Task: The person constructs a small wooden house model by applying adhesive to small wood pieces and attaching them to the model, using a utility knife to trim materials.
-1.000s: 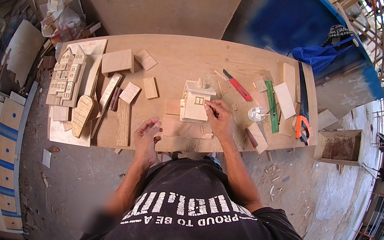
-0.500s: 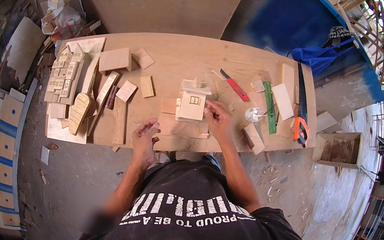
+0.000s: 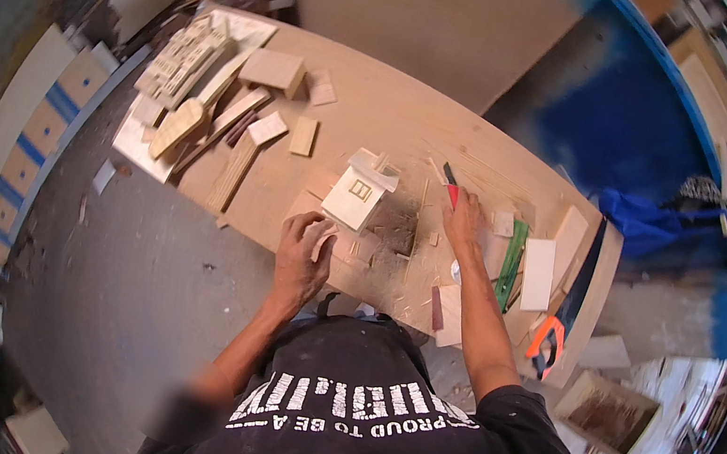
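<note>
A small pale wooden house model [image 3: 352,197] with a framed window stands near the middle of the plywood table [image 3: 420,112]. My left hand [image 3: 302,255] is at the table's front edge just below the house, fingers curled around a small pale wood piece [image 3: 325,233]. My right hand [image 3: 467,220] reaches right of the house, fingers on the red handle of a craft knife [image 3: 450,184], whose dark blade points away from me. Thin sticks [image 3: 437,172] lie beside the knife. A green strip [image 3: 510,264] and a wood block [image 3: 449,319] are near my right forearm.
A larger house model [image 3: 182,65] sits on boards at the left end, among loose blocks [image 3: 269,70]. An orange-handled saw [image 3: 547,342] lies along the right edge. A blue bag [image 3: 635,223] is beyond that end. A wooden box [image 3: 608,413] stands on the floor at right.
My right hand has left the house and moved up and right onto the knife. My left hand's fingers have closed around a small piece. The view has rotated, tilting the table.
</note>
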Available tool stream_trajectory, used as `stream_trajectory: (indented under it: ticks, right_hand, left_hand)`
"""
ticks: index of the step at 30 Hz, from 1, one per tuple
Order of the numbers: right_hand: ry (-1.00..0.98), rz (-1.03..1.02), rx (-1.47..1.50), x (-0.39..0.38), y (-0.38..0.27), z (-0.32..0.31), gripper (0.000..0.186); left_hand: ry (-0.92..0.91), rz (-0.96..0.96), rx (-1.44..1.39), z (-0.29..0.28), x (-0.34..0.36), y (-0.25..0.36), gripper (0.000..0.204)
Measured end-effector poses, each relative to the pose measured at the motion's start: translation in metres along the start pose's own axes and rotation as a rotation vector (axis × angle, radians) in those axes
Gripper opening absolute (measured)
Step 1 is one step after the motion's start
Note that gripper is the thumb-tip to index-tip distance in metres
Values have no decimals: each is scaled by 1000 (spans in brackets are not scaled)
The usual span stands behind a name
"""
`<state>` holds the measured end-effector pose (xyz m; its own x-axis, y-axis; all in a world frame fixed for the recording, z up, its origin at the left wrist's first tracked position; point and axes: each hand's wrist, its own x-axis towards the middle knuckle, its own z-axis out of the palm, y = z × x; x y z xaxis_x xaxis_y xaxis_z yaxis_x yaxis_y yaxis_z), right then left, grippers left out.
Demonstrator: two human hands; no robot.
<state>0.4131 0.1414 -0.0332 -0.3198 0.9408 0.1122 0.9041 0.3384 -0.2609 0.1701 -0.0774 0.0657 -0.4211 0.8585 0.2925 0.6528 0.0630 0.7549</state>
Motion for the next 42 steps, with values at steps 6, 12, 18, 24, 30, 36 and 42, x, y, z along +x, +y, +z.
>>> stream_trajectory:
  ticks: [6, 12, 18, 24, 30, 36, 42]
  right_hand:
    - [-56, 31, 20, 9, 17, 26, 33]
    - [-12, -167, 644, -16, -7, -65, 34]
    - [-507, -227, 879, -52, -53, -94, 36]
    - [-446, -386, 765, -53, -65, -84, 38]
    - [-434, -413, 784, -49, -71, -89, 36]
    - [-338, -496, 764, -47, -69, -80, 34]
    - [-369, -499, 783, -45, -69, -80, 34]
  left_hand:
    - [44, 144, 263, 30, -4, 26, 46]
    - [5, 150, 320, 42, 1, 39, 52]
    - [-18, 135, 348, 53, -9, 51, 65]
    - [-39, 122, 394, 53, -11, 53, 71]
    - [-59, 105, 493, 60, -18, 51, 74]
    - [-74, 90, 536, 65, -20, 50, 76]
    - [-64, 100, 550, 68, -23, 47, 76]
